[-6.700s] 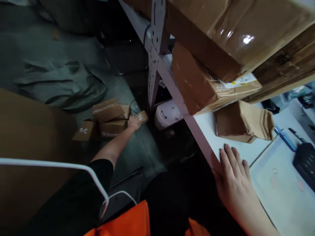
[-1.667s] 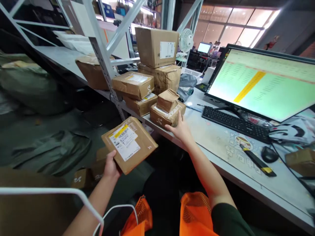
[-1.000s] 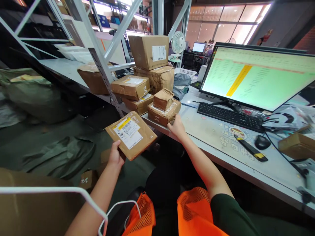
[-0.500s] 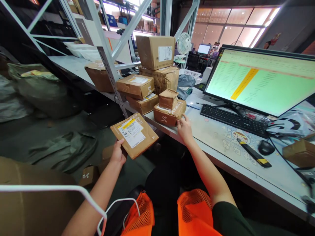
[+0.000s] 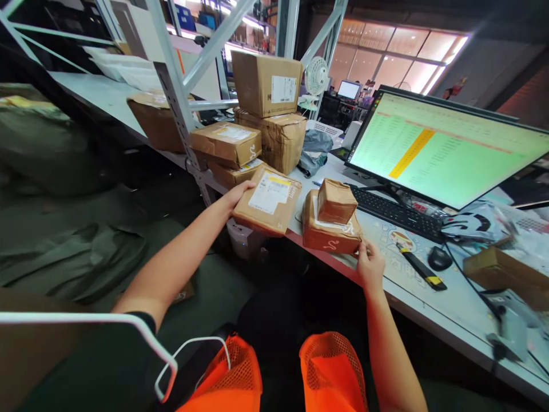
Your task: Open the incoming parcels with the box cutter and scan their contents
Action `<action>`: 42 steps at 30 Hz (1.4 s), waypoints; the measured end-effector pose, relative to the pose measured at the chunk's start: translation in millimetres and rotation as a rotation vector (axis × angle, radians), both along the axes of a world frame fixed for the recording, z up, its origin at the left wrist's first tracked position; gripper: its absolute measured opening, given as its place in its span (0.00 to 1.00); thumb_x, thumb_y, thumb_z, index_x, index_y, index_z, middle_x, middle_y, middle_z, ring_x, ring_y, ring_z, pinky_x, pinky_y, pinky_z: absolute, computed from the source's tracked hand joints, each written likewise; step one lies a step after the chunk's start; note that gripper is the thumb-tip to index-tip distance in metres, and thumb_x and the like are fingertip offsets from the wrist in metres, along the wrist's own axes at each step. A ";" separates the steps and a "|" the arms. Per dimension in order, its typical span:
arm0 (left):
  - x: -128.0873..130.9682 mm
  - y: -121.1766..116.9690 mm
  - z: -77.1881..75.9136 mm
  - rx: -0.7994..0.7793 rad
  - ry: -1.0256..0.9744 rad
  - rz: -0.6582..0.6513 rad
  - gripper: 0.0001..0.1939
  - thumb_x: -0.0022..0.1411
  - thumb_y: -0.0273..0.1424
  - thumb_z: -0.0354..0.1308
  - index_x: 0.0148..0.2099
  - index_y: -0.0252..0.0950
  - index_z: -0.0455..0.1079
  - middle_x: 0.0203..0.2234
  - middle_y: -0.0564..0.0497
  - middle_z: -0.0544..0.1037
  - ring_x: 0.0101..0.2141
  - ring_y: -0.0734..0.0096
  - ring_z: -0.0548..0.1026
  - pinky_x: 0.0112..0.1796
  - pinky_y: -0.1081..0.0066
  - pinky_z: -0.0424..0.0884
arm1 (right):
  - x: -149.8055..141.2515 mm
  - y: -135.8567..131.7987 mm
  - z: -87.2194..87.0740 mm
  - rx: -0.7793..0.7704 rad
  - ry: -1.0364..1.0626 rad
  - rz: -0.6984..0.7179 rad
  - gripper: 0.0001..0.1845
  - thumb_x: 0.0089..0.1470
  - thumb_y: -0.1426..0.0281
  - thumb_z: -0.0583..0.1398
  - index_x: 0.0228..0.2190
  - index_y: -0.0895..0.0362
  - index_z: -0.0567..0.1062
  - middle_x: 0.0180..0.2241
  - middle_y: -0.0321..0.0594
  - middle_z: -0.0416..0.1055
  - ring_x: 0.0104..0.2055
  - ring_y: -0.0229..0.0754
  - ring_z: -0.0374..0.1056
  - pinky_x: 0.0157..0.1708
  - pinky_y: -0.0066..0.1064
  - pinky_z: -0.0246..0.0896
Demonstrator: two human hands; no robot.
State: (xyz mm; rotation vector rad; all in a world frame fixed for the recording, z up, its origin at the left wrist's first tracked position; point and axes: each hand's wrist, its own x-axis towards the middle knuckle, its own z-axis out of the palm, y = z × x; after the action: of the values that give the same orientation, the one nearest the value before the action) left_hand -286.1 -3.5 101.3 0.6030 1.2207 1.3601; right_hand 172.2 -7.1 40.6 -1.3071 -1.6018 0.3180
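My left hand (image 5: 239, 194) grips the left edge of a flat cardboard parcel (image 5: 268, 201) with a white and yellow shipping label on top. That parcel is held tilted at the table's front edge, beside the stacked boxes. With fingers closed, my right hand (image 5: 370, 260) pinches the near right corner of a cardboard box (image 5: 330, 236) that has white lettering and a squiggle logo. A small cardboard box (image 5: 337, 200) rides on top of it, covering part of its label. Both rest at the front of the table (image 5: 412, 286).
Behind, cardboard boxes (image 5: 227, 143) are stacked by a metal shelf post (image 5: 171, 91), with a taller box (image 5: 266, 84) on top. To the right are a monitor (image 5: 446, 143), keyboard (image 5: 394, 212), utility knife (image 5: 422, 266), mouse (image 5: 440, 258) and another box (image 5: 506, 274).
My left hand has lifted the flat parcel up and right to the table edge. My right hand has drawn the lettered box, with the small box on it, rightward along the table.
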 end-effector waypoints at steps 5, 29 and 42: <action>-5.2 51.4 42.5 0.017 0.536 -0.006 0.14 0.50 0.36 0.70 0.35 0.30 0.79 0.36 0.33 0.84 0.48 0.39 0.81 0.54 0.51 0.75 | 1.2 -11.2 -5.1 -0.092 0.048 0.069 0.34 0.59 0.39 0.56 0.39 0.57 0.80 0.41 0.54 0.82 0.43 0.56 0.79 0.48 0.49 0.74; 189.7 -37.0 -59.9 0.510 0.524 -0.091 0.47 0.65 0.64 0.53 0.71 0.35 0.64 0.68 0.36 0.69 0.70 0.45 0.63 0.71 0.49 0.56 | -38.3 -28.4 -18.4 -0.172 0.267 0.350 0.57 0.56 0.48 0.66 0.74 0.57 0.49 0.74 0.57 0.51 0.75 0.58 0.53 0.73 0.56 0.49; 54.5 -19.0 50.8 0.727 0.770 0.255 0.45 0.70 0.65 0.46 0.67 0.31 0.66 0.63 0.36 0.73 0.67 0.48 0.67 0.69 0.54 0.58 | -168.5 -6.5 85.1 0.072 0.131 0.563 0.49 0.66 0.51 0.58 0.75 0.54 0.42 0.76 0.53 0.43 0.77 0.55 0.46 0.72 0.54 0.52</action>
State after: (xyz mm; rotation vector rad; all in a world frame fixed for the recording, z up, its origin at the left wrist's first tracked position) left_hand -231.5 -22.5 152.2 1.6388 1.4023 1.8826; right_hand 3.7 -13.5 125.8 -0.7427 -1.8267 0.6670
